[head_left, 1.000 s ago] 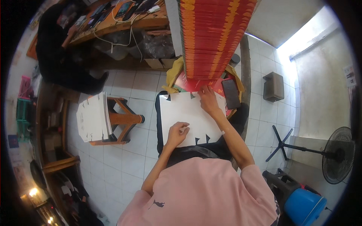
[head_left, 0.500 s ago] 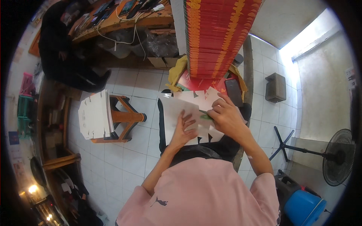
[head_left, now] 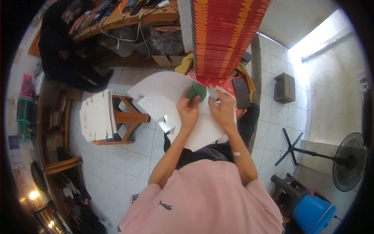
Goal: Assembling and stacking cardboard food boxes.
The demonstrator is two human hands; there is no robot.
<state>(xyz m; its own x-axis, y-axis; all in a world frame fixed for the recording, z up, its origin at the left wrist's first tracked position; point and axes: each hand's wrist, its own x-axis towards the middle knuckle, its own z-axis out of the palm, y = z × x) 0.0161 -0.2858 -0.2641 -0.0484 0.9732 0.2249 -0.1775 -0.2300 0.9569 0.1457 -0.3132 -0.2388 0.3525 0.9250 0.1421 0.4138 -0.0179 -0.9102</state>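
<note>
Across my lap lies a large white card sheet (head_left: 156,91) with notched, cut-out edges, its left part lifted and curved. My left hand (head_left: 188,112) is closed at the sheet, its thumb and fingers pinching a small dark green piece (head_left: 199,90) over it. Whether that piece is loose or part of the card, I cannot tell. Close beside it, my right hand (head_left: 224,111) is closed with fingertips together at a pale, blurred strip (head_left: 212,92) whose kind does not show.
Ahead rises a tall stack of red and orange printed pieces (head_left: 226,35), with a dark phone (head_left: 241,93) beside it. Cut white cards (head_left: 95,117) lie on a stool (head_left: 134,117) to the left. A person (head_left: 58,50) sits at a cluttered bench (head_left: 156,17). At right stands a fan (head_left: 349,162).
The white sheet has been lifted and turned, spreading out to the left. My hands have come closer together, and the green now shows at my left hand instead of my right.
</note>
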